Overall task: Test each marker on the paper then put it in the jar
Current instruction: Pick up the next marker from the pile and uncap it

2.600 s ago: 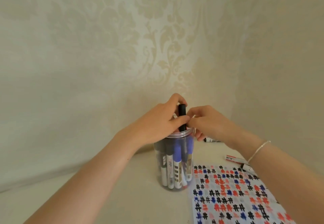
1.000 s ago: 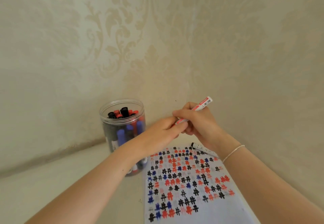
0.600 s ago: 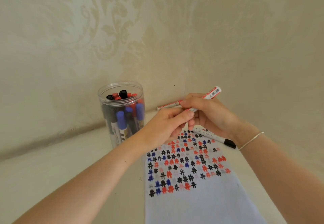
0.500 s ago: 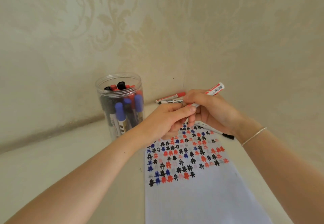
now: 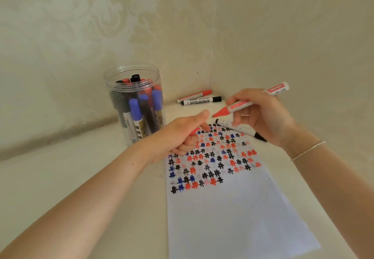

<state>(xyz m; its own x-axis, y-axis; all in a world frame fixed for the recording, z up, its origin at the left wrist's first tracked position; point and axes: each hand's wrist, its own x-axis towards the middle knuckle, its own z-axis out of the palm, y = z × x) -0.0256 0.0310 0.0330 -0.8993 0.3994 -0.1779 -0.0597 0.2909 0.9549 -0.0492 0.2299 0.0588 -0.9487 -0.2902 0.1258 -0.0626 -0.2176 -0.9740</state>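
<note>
My right hand [image 5: 263, 117] grips an uncapped red marker [image 5: 251, 102], its red tip pointing left above the paper [image 5: 232, 208]. My left hand [image 5: 182, 135] is just left of the tip and holds the marker's red cap [image 5: 194, 131] in curled fingers. The white paper carries rows of black, red and blue hash marks at its far end. A clear plastic jar [image 5: 134, 104] with several capped markers stands left of the paper.
A red-capped marker [image 5: 195, 96] and a black-capped marker [image 5: 201, 100] lie in the corner by the wall. Another black marker [image 5: 240, 130] lies on the paper's far edge under my right hand. Patterned walls close in behind and to the right.
My hands left the jar and picked up the red marker. Since half a second ago the hands have pulled apart, the cap coming off in my left hand and baring the tip.
</note>
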